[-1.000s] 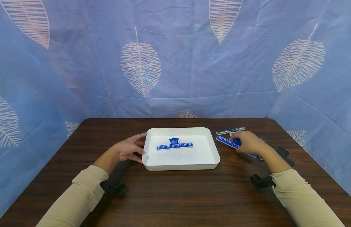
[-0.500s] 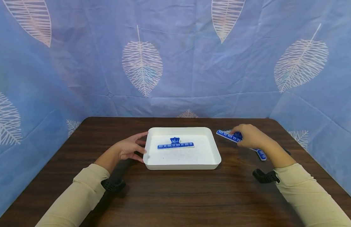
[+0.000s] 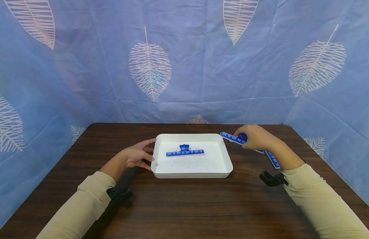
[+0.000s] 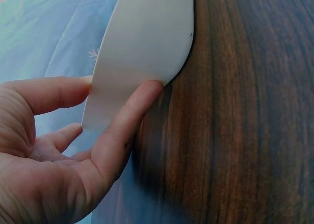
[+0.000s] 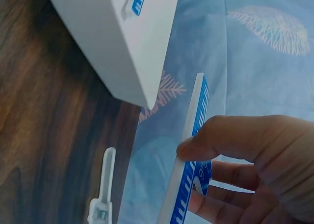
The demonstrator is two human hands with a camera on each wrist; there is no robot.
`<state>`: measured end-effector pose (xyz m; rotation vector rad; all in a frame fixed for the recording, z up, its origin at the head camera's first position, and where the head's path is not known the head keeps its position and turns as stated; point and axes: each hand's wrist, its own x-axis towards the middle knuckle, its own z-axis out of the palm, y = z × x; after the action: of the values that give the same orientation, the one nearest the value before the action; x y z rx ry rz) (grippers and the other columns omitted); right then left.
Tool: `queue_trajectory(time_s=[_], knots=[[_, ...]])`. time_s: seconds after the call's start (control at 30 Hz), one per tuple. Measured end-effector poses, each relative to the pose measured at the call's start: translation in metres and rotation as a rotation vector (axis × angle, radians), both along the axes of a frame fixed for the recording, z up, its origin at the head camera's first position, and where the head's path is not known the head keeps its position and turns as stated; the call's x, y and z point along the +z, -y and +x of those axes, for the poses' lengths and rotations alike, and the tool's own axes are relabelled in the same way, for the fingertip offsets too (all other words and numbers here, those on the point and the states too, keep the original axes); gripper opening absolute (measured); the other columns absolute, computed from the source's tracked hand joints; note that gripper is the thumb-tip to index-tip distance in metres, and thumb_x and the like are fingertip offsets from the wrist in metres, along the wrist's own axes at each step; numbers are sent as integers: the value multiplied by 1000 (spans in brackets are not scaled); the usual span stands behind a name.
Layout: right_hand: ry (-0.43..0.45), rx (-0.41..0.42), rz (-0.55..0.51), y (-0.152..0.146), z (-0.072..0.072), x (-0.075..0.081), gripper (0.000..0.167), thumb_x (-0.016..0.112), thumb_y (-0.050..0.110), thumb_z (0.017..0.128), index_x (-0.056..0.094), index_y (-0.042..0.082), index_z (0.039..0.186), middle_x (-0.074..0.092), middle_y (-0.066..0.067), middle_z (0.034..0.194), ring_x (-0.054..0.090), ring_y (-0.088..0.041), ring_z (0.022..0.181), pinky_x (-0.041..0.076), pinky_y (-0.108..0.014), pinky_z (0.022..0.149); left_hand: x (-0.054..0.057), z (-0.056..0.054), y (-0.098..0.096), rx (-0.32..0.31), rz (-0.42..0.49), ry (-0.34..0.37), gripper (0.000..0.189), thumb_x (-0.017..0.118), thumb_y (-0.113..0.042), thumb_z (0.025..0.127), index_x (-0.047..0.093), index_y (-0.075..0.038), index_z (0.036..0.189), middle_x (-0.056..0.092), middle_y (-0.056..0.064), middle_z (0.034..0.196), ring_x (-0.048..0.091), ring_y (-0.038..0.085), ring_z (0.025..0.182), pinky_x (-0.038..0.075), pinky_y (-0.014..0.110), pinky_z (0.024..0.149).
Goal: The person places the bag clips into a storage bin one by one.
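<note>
My right hand (image 3: 257,137) pinches a blue clip (image 3: 229,136) with a piano-key strip, raised just beyond the right rim of a white tray (image 3: 191,176). In the right wrist view, the thumb presses the strip of the held clip (image 5: 200,106) while other fingers lie behind its crown-shaped handle. A matching blue clip (image 3: 185,153) lies inside the tray. At the tray's left end, my left hand (image 3: 136,156) spreads its fingers and touches the outer wall. The left wrist view shows the thumb against the tray wall (image 4: 142,37) and a fingertip at its rim.
Another blue clip (image 3: 272,159) lies on the dark wooden table (image 3: 196,205) under the right forearm, partly hidden. A white-edged clip (image 5: 104,194) shows in the right wrist view. A blue leaf-patterned cloth (image 3: 187,66) hangs behind the table.
My right hand has lifted the blue clip off the table and carried it up and left toward the tray. The left hand stays against the tray.
</note>
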<state>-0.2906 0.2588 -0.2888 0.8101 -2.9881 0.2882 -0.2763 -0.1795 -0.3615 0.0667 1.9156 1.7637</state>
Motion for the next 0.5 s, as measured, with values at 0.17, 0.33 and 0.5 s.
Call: queue_trajectory(time_s=[0.17,0.33,0.5], knots=[[6,29,6,7,-1,4,38,74,2,74,70,1,112,68,-16,106,63,-25,86,55,-45,73,1,0,0,-1,5,1,95,59,17,85,10,-19,158,24,27,151,53,46,114,56,56,76],[19,67,16,17,0,9,37,73,1,74,70,0,112,68,-14,105,64,-24,85,55,-43,72,2,1,0,-3,6,1,95,58,17,85,9,-19,158,24,28,151,53,46,115,56,56,76],[32,95,31,28,1,13,36,73,1,74,70,1,110,68,-13,104,63,-23,85,54,-43,73,2,2,-1,0,7,6,96,58,17,85,9,-19,158,24,27,151,53,45,114,56,56,76]])
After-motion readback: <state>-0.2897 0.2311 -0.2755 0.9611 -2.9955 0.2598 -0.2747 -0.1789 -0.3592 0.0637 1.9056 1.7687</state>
